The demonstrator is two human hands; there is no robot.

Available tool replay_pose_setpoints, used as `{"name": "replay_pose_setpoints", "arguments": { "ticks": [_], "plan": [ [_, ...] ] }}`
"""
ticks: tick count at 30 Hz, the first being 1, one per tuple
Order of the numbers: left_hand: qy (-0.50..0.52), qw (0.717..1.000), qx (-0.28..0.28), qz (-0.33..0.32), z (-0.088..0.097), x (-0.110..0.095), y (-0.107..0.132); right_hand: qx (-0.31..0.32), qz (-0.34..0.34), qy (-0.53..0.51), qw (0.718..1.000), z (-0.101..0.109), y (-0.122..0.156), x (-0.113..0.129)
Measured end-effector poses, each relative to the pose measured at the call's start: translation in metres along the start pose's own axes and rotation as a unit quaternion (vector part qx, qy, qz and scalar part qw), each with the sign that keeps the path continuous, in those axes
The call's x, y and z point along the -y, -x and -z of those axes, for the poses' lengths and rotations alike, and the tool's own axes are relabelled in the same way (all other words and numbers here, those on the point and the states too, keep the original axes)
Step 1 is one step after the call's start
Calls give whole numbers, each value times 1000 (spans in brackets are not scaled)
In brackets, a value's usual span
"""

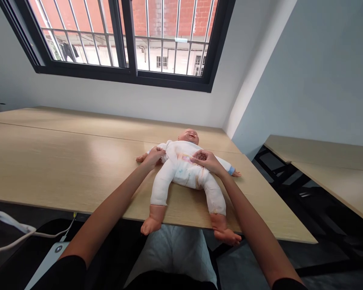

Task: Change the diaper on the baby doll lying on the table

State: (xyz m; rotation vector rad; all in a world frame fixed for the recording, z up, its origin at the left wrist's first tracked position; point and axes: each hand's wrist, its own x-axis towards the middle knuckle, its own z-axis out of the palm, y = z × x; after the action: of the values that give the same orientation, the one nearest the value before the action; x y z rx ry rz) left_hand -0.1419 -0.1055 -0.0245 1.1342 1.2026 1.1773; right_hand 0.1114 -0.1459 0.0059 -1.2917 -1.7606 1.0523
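A baby doll (190, 138) lies on its back on the table, legs toward me, feet past the front edge. It has a white cloth body and a white diaper (184, 175) with a coloured print at the waist. My left hand (156, 156) is at the doll's hip on the left, thumb and fingers pinched on the white edge of the diaper. At the front waist on the other side, my right hand (207, 159) has its fingers curled and thumb against the diaper's top. What lies between the right fingertips is partly hidden.
The doll rests on a light wooden table (63, 161) against a wall with a barred window (130, 72). A second table (335, 173) stands to the right. At lower left are a pale device (48, 257) and a white cable (15, 221), below the table edge.
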Motion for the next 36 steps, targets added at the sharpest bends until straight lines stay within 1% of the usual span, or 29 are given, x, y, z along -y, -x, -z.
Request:
{"name": "replay_pose_setpoints", "arguments": {
  "ticks": [5, 8, 11, 17, 20, 25, 29, 33, 36],
  "plan": [
    [-34, 996, 83, 11, 27, -15, -2, 1, 6, -3, 1000, 1, -4, -6],
    [-64, 992, 112, 14, 41, -19, -3, 2, 6, 1, 1000, 1, -3, -5],
    [-99, 986, 133, 13, 48, -19, -7, -1, 8, -1, 1000, 1, -2, -4],
    [-184, 967, 175, 29, 55, -16, -12, 1, 5, -2, 1000, 1, -2, -4],
    [-215, 959, 180, 34, 60, -19, -11, 0, 7, -3, 1000, 1, -2, -5],
    [-250, 955, 157, 21, 67, -27, -5, -2, 2, -6, 1000, 0, -3, -6],
    [-257, 954, 157, 4, 66, -30, 0, 0, 5, -5, 1000, 0, -3, -6],
    [-257, 952, 166, 8, 65, -31, 0, 0, 3, -1, 1000, 1, -3, -6],
    [-256, 955, 151, 7, 67, -30, -3, 1, 3, -3, 1000, 1, -4, -7]
  ]
}}
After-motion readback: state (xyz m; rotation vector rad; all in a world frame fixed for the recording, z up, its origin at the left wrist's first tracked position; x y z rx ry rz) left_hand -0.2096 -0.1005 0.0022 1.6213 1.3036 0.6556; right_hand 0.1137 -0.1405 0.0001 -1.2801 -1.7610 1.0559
